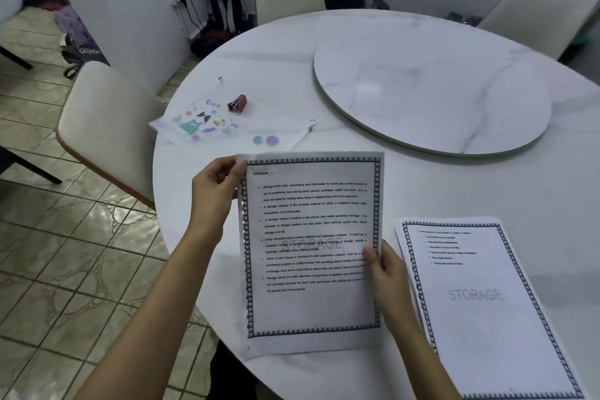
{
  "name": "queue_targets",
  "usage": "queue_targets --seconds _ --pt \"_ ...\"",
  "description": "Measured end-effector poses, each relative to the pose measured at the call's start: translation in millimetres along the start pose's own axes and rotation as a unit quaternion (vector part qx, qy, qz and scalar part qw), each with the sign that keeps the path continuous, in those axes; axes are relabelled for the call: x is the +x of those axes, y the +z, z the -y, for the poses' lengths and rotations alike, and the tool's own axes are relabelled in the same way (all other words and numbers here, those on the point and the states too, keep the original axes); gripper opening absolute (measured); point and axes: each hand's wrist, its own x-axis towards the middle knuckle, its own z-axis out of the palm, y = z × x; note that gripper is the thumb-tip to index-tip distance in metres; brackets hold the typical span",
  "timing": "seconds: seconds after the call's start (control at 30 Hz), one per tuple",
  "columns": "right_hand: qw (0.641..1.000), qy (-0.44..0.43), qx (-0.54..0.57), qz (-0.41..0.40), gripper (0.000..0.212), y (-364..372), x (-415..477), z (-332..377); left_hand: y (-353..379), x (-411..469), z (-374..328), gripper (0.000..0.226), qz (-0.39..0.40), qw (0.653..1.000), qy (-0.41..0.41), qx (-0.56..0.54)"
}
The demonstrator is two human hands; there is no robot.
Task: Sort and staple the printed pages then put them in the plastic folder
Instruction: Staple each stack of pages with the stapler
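Pinching a printed page (311, 250), left hand (214, 191) grips its top-left corner, right hand (386, 273) its right edge.

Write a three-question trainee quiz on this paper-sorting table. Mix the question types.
1. True or false: the small red stapler lies on the clear plastic folder with cartoon prints.
2. The flat stack of bordered printed pages lies: A) left of the held printed sheet headed STORAGE; B) right of it; C) beneath the folder.
3. Fill in: the left hand pinches the held sheet's top-____ corner; the right hand grips its right edge.
Key: 1 true; 2 B; 3 left.
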Motion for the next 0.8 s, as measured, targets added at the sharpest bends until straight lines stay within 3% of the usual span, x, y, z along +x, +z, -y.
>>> queue_targets --seconds 0.07,0.5,0.8 --pt "1.000 0.012 -0.009 -0.005 0.021 9 6 0 -6 16 6 0.008 0.007 1.000 -0.007 0.012" --pt "0.993 0.071 -0.050 -0.079 0.011 103 48 12 -64 134 43 0.008 0.065 0.990 -0.038 0.119" --pt "0.987 0.079 -0.071 -0.119 0.018 136 117 42 -87 182 71 0.014 0.107 0.975 -0.076 0.180"
